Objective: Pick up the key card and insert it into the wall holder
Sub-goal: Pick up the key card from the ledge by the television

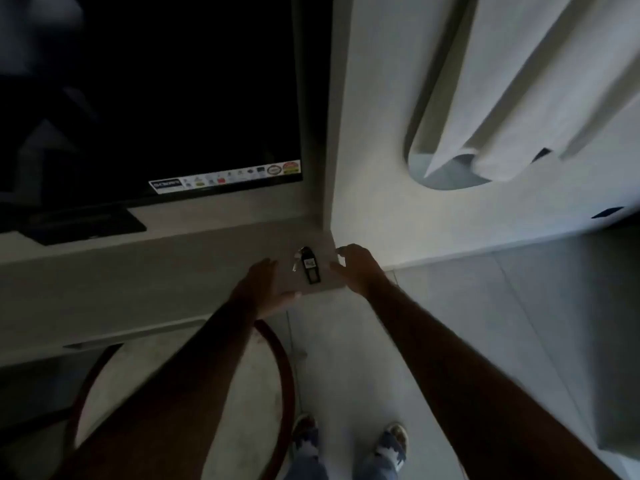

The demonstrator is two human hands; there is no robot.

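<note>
The key card (310, 268) is a narrow black tag with a small white label and a metal ring with keys at its far end. It lies on the right end of a pale counter (138, 271), close to the wall corner. My left hand (268, 289) rests flat on the counter just left of it, fingers spread. My right hand (356, 268) hovers just right of it, fingers curled and apart, touching nothing. No wall holder shows in this dim view.
A dark television screen (156, 98) with a sticker strip stands on the counter at the back left. A white wall (374, 150) rises right of the corner, with a pale curtain (519, 81) hanging further right. A round red-rimmed stool (280, 375) sits below the counter edge.
</note>
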